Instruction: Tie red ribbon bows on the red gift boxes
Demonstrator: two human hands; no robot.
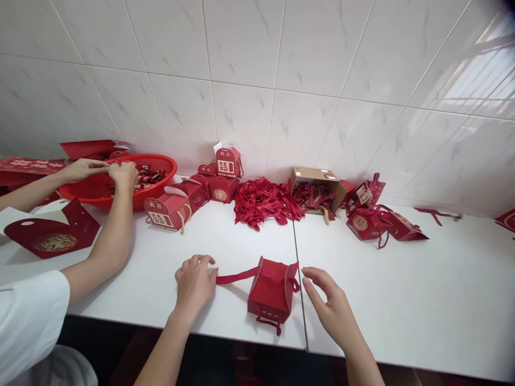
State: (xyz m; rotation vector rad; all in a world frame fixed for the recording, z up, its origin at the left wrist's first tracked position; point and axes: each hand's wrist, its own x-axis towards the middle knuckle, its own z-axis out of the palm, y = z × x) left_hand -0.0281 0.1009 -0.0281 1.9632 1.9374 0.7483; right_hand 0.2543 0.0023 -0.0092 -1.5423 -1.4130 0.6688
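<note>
A red gift box (272, 289) with a twisted cord handle stands on the white table before me. A red ribbon (237, 275) passes through its top, and a short looped end hangs out on the right. My left hand (196, 281) is closed on the ribbon's long end, left of the box. Just off the box's right side, my right hand (325, 289) is open, thumb and fingers apart, with nothing in it.
At left a co-worker's hands (123, 174) work over a red basket (171, 171) of wrapped sweets. An unfolded box (56, 230) lies nearby. Along the wall are finished boxes (169, 209), a ribbon heap (263, 201), a cardboard box (317, 174) of ribbons and tied boxes (364, 224).
</note>
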